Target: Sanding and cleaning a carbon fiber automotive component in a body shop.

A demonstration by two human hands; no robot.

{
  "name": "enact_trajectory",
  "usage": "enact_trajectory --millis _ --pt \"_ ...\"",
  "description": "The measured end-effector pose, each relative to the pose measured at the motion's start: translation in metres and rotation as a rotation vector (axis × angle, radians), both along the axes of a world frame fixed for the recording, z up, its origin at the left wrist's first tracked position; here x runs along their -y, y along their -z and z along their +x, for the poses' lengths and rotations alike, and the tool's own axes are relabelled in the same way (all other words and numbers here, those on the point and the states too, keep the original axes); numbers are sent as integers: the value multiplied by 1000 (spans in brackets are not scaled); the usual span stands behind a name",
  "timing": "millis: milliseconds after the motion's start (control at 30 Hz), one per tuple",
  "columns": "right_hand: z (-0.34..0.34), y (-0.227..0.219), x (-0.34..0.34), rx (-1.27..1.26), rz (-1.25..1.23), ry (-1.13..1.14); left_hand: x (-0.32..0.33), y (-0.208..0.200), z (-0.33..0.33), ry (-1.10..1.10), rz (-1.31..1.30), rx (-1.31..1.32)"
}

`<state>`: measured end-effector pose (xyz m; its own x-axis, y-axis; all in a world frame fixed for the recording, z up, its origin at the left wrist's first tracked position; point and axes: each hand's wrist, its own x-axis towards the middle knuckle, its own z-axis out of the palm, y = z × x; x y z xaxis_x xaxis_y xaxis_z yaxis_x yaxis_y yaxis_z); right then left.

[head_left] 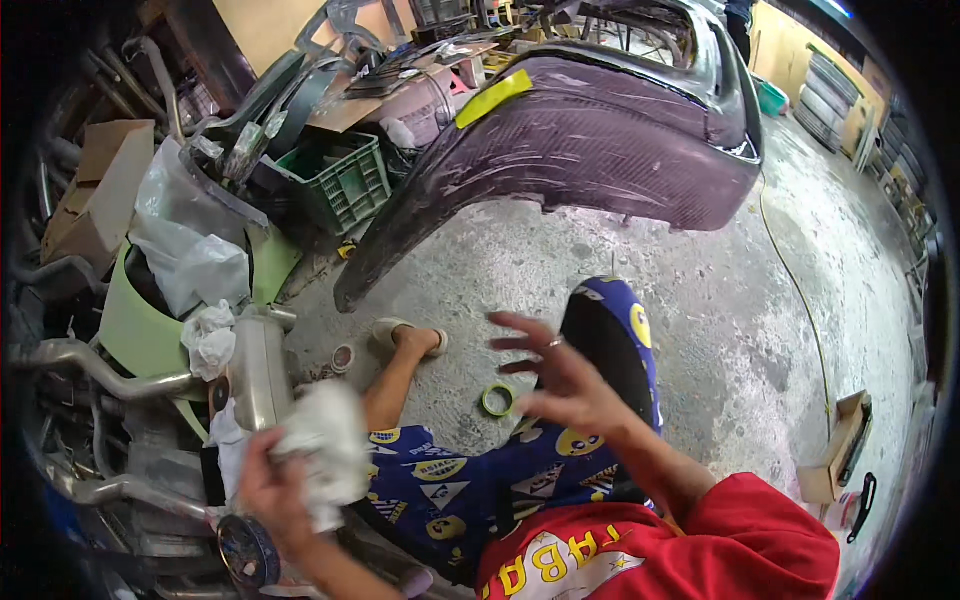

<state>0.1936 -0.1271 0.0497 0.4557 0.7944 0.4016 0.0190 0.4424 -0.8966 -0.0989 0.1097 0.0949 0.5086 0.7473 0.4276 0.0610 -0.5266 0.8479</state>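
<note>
My left hand (272, 490) is closed round a crumpled white cloth (325, 450), both smeared by motion at lower left. Above my raised right knee, my right hand (565, 385) holds nothing and its fingers are spread, with a ring on one. A dark purple-grey car bumper (600, 140) with pale scratch-like streaks stands ahead, a yellow-green tape strip (494, 98) stuck on its upper left. On the floor between my legs lies a roll of yellow-green tape (486, 408). A small round container (343, 359) stands near my left foot.
Bent exhaust pipes (130, 370) and a silver muffler (262, 370) crowd the left side. Behind them are a green plastic crate (345, 185) and a cardboard box (100, 190). A hose (800, 285) runs along the right floor towards an open carton (825, 470). Another person (738, 25) stands far back.
</note>
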Motion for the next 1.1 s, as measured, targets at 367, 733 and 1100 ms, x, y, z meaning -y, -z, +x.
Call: enact_trajectory --millis 367,733,1100 --pt "33 41 -28 -172 -105 -63 105 73 218 354 -227 348" --pt "133 8 -82 -261 473 -3 46 -36 308 312 1025 385" --pt "143 -18 -100 -243 685 -117 -19 25 291 8 1124 138"
